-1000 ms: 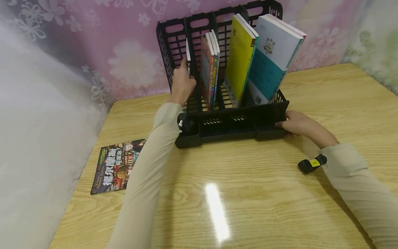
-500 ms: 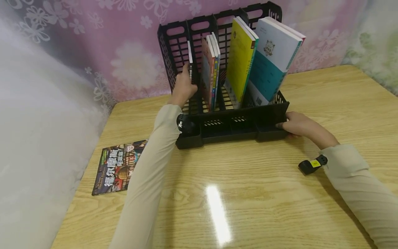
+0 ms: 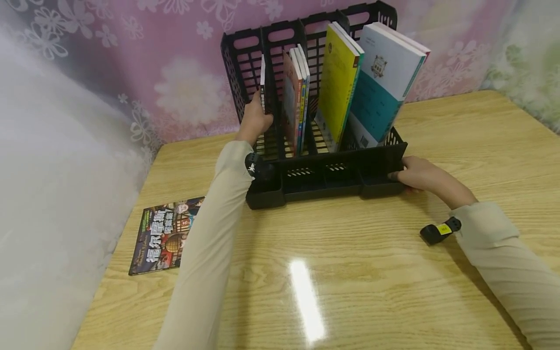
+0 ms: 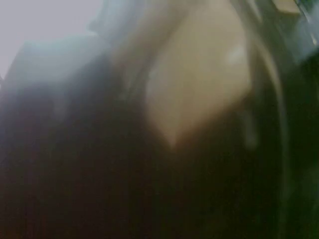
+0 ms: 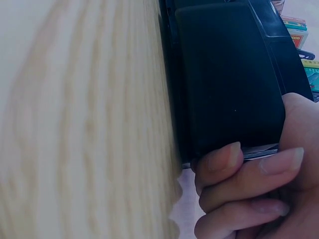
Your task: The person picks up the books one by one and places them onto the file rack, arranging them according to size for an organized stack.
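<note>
In the head view, a black plastic book rack (image 3: 323, 175) with slotted compartments stands at the back of the table. My left hand (image 3: 254, 119) reaches into its leftmost compartment and grips a thin book (image 3: 262, 78) with a white upper spine, held upright. The left wrist view is dark and blurred, and only part of the hand (image 4: 199, 74) can be made out. At the rack's front right corner, my right hand (image 3: 422, 175) holds the black edge. In the right wrist view its fingers (image 5: 239, 169) are curled beside the corner.
Several thin books (image 3: 298, 97), a yellow book (image 3: 337, 82) and white-and-teal books (image 3: 380, 78) stand in the other compartments. A dark comic-style book (image 3: 164, 236) lies flat on the wooden table (image 3: 350, 272) at left. A floral curtain (image 3: 183, 82) hangs behind the rack.
My left hand and the thin book dipped slightly, then shifted a little left within the compartment. The right hand has stayed on the rack's corner.
</note>
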A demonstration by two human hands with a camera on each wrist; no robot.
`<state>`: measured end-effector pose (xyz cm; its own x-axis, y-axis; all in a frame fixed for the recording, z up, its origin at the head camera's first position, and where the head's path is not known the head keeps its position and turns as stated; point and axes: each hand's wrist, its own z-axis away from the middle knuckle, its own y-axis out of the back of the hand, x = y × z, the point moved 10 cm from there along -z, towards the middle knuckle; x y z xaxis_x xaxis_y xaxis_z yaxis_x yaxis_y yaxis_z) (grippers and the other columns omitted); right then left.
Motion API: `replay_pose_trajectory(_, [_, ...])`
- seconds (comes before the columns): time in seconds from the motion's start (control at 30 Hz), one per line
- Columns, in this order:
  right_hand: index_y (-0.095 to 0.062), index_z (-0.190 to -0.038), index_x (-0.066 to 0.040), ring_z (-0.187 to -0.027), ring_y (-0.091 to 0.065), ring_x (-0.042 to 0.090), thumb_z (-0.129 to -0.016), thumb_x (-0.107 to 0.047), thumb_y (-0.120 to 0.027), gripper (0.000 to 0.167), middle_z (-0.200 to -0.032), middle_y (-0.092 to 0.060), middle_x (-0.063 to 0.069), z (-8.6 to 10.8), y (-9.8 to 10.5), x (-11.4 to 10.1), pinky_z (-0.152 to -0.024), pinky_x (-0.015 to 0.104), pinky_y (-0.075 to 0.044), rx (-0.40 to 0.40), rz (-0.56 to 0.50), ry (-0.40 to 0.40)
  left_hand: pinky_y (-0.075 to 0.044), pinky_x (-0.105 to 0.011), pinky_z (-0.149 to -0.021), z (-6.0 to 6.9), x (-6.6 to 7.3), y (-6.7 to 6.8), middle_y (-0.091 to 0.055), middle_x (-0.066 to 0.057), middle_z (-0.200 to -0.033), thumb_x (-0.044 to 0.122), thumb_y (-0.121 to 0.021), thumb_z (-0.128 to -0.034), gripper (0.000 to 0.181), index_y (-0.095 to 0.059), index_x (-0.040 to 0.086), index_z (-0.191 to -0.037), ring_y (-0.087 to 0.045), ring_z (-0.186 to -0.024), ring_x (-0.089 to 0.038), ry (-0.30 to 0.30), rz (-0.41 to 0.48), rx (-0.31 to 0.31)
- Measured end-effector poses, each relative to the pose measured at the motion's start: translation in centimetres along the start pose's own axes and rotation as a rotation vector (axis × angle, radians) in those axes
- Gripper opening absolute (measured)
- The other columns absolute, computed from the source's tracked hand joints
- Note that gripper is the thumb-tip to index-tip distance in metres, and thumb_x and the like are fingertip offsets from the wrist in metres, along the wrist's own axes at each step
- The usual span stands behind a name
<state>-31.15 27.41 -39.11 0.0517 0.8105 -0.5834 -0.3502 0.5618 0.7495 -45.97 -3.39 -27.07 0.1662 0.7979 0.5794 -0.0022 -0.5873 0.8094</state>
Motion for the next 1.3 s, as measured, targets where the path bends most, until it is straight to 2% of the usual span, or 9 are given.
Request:
replay_pose_trajectory(0.07, [-0.037,-0.120,0.019,-0.049,-0.048,0.018,-0.096,-0.020,-0.048,0.047,-0.069,-0.051,0.012,0.0,-0.1,0.0,-0.052,0.033,-0.041,-0.007,-0.003,0.003,-0.044,-0.034,-0.089,0.1,0.2,-0.1,-0.056,-0.021,-0.130,0.005,-0.052,-0.0910,0.074,-0.014,0.008,-0.154,-0.057,-0.107,-0.027,0.020,0.010,-0.012])
replay_pose_trajectory(0.3, [-0.036,-0.120,0.019,-0.045,-0.047,0.017,-0.096,-0.021,-0.047,0.048,-0.056,-0.046,0.004,-0.1,-0.1,0.0,-0.054,0.034,-0.041,-0.024,-0.009,0.007,-0.043,-0.034,-0.091,0.0,0.1,-0.7,-0.042,-0.015,-0.146,0.004,-0.056,-0.0874,0.082,-0.010,0.013,-0.155,-0.049,-0.122,-0.025,0.065,-0.010,-0.070])
replay_pose_trajectory(0.47, [-0.036,-0.121,0.018,-0.044,-0.046,0.016,-0.096,-0.021,-0.047,0.048,-0.055,-0.046,0.003,-0.1,-0.2,0.0,-0.053,0.034,-0.040,-0.029,-0.011,0.004,-0.036,-0.035,-0.106,0.1,-0.2,-1.0,-0.033,-0.012,-0.152,0.004,-0.061,-0.0824,0.088,-0.010,0.010,-0.154,-0.038,-0.135,-0.025,0.035,-0.028,-0.091])
replay_pose_trajectory(0.6, [-0.036,-0.121,0.018,-0.045,-0.047,0.017,-0.096,-0.020,-0.047,0.048,-0.057,-0.046,0.004,-0.1,-0.2,0.1,-0.052,0.033,-0.040,-0.026,-0.018,0.001,-0.033,-0.034,-0.108,0.3,-0.1,-0.9,-0.033,-0.014,-0.151,0.003,-0.063,-0.0799,0.091,-0.009,0.008,-0.153,-0.037,-0.136,-0.025,0.000,-0.029,-0.089])
replay_pose_trajectory(0.67, [-0.035,-0.122,0.018,-0.046,-0.047,0.017,-0.096,-0.020,-0.047,0.048,-0.058,-0.047,0.005,-0.1,-0.2,0.1,-0.052,0.034,-0.040,-0.026,-0.020,-0.002,-0.033,-0.035,-0.108,0.5,-0.3,-0.9,-0.032,-0.015,-0.151,0.004,-0.066,-0.0802,0.094,-0.006,0.008,-0.154,-0.036,-0.136,-0.026,0.024,-0.028,-0.104])
replay_pose_trajectory(0.83, [-0.035,-0.122,0.020,-0.048,-0.049,0.017,-0.096,-0.020,-0.048,0.049,-0.066,-0.050,0.009,-0.1,-0.1,0.1,-0.051,0.033,-0.041,-0.021,-0.021,-0.012,-0.031,-0.036,-0.110,1.6,-1.3,-0.9,-0.027,-0.018,-0.154,0.013,-0.069,-0.0847,0.099,0.002,0.008,-0.154,-0.032,-0.139,-0.028,0.165,-0.037,-0.160])
replay_pose_trajectory(0.93, [-0.035,-0.122,0.020,-0.050,-0.051,0.018,-0.096,-0.020,-0.048,0.049,-0.070,-0.051,0.011,-0.2,-0.1,0.2,-0.051,0.032,-0.042,-0.019,-0.019,-0.016,-0.030,-0.038,-0.111,2.7,-1.7,-0.6,-0.024,-0.019,-0.155,0.016,-0.070,-0.0855,0.100,0.002,0.009,-0.154,-0.028,-0.141,-0.029,0.199,-0.005,-0.139])
replay_pose_trajectory(1.13, [-0.035,-0.122,0.020,-0.050,-0.051,0.018,-0.096,-0.019,-0.048,0.048,-0.069,-0.052,0.011,0.1,0.1,0.7,-0.051,0.032,-0.042,-0.015,-0.016,-0.022,-0.025,-0.039,-0.114,4.9,-1.6,-1.0,-0.015,-0.017,-0.159,0.022,-0.071,-0.0864,0.101,0.003,0.009,-0.154,-0.020,-0.145,-0.028,0.185,-0.011,-0.126])
replay_pose_trajectory(1.3, [-0.037,-0.120,0.020,-0.053,-0.052,0.019,-0.095,-0.019,-0.048,0.047,-0.082,-0.053,0.021,0.4,0.3,1.0,-0.053,0.032,-0.044,0.009,-0.002,-0.020,-0.025,-0.041,-0.114,6.1,-0.5,-1.0,-0.017,-0.019,-0.158,0.023,-0.066,-0.0894,0.092,-0.003,0.006,-0.154,-0.020,-0.144,-0.029,0.107,0.026,-0.115])
